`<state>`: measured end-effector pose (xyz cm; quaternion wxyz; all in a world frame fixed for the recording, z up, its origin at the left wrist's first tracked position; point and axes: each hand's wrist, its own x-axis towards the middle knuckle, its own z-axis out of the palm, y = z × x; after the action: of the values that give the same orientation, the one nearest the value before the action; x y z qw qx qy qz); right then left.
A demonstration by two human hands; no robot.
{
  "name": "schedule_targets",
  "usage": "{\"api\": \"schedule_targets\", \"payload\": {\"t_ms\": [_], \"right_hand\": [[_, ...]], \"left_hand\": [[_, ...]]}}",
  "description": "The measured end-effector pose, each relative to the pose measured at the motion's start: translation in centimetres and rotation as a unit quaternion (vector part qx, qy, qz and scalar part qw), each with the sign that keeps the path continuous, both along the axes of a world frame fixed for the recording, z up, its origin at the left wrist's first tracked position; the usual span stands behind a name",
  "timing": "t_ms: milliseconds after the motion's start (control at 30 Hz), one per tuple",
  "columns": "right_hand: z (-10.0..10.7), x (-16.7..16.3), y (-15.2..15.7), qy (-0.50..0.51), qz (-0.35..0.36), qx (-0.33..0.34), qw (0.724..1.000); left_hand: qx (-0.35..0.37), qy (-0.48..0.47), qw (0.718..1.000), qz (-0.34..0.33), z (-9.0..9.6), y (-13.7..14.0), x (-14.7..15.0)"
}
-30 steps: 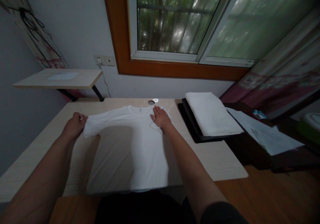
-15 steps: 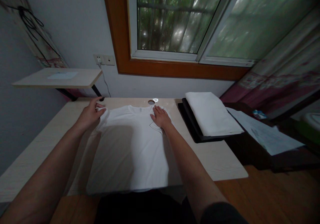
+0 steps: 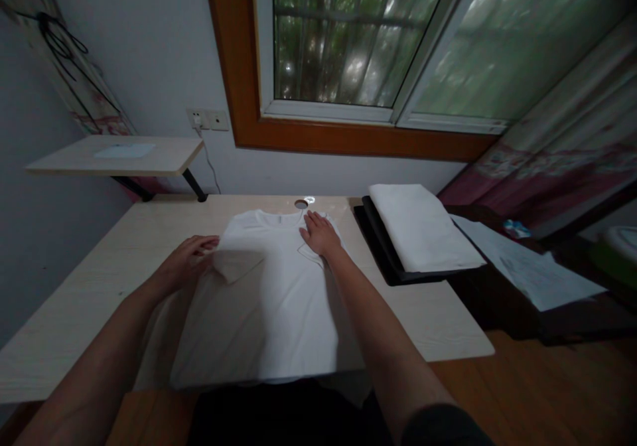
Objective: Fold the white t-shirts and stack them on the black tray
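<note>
Shirt (image 3: 279, 320), white, lies spread on the bench (image 3: 413, 323), its collar toward the far edge and its hem close to the near edge, in front of my body. The sleeve on my left is folded inward across the chest, so that side has a straight border. My left hand (image 3: 188, 257) is right beside that border, fingers loosely bent and parted from the thumb, pinching nothing; whether the fingertips touch the cloth I cannot tell. Left of it, bare bench top runs to the left edge, with a shelf (image 3: 174, 162) standing at the back corner. My right hand (image 3: 321, 233) rests spread, palm down, on the right shoulder, just below a round hole (image 3: 301, 204) in the bench. A strip of bench separates it from a black folder (image 3: 374, 240) carrying a white stack (image 3: 423, 230), which limits my room rightward.
</note>
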<state>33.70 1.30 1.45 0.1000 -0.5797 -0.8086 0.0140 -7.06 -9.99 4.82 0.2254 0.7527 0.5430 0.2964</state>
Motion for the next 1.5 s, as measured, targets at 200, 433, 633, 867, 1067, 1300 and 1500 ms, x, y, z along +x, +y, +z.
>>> {"api": "schedule_targets", "payload": {"t_ms": [200,433,633,867,1067,1300,1500], "right_hand": [[1.2,-0.4,-1.1,-0.006,0.009,0.048,0.999],[3.8,-2.1,-3.4,-0.031,0.044,0.086,0.995],[3.1,-8.0,-6.0,0.068,0.082,0.027,0.994],[2.2,-11.9,-6.8,0.185,0.067,-0.080,0.977],[2.2,-12.1,-6.3,0.295,0.030,-0.110,0.949],[1.9,-12.1,-5.9,0.426,-0.007,-0.192,0.884],[2.0,-11.4,-6.0,0.427,-0.038,-0.245,0.870]], "left_hand": [[0.073,0.124,0.989,0.017,-3.3,-2.7,-1.2],[0.079,0.153,0.984,0.047,-3.4,-3.3,-0.3],[0.077,0.150,0.984,0.061,-3.6,-3.4,-0.6],[0.065,0.135,0.986,0.070,-3.7,-3.7,-0.7],[0.073,0.133,0.986,0.061,-3.8,-3.7,-0.8],[0.101,0.154,0.983,0.017,-3.9,-4.0,-1.0],[0.115,0.175,0.978,-0.011,-3.5,-4.0,-0.8]]}}
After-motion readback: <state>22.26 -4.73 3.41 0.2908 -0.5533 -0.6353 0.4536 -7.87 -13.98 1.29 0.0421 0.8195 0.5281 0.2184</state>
